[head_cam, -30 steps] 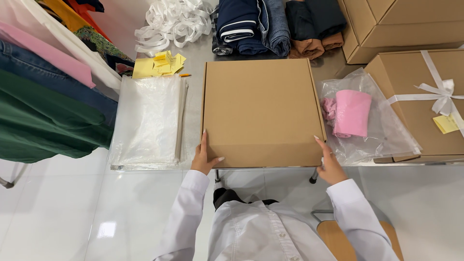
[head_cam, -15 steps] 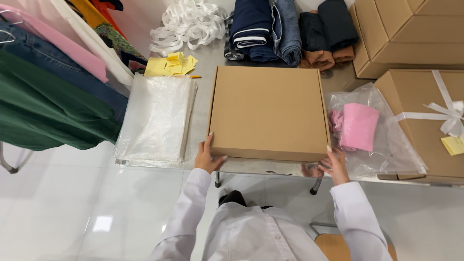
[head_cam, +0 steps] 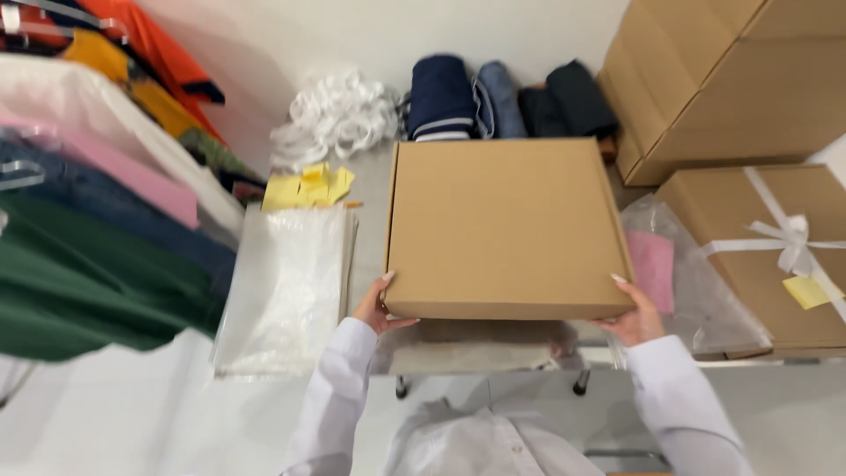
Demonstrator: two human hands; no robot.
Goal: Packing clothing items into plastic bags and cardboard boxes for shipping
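Both hands grip the near corners of a closed cardboard box at the tabletop's near edge, left hand and right hand; even, level support would keep it steady.

Garment packing room. Evidence: hanging coloured clothes at left; folded dark garments at back of grey surface; stack of clear plastic bags; stacked brown cardboard cartons; ribbon-tied cardboard gift box; loose white ribbon pile.
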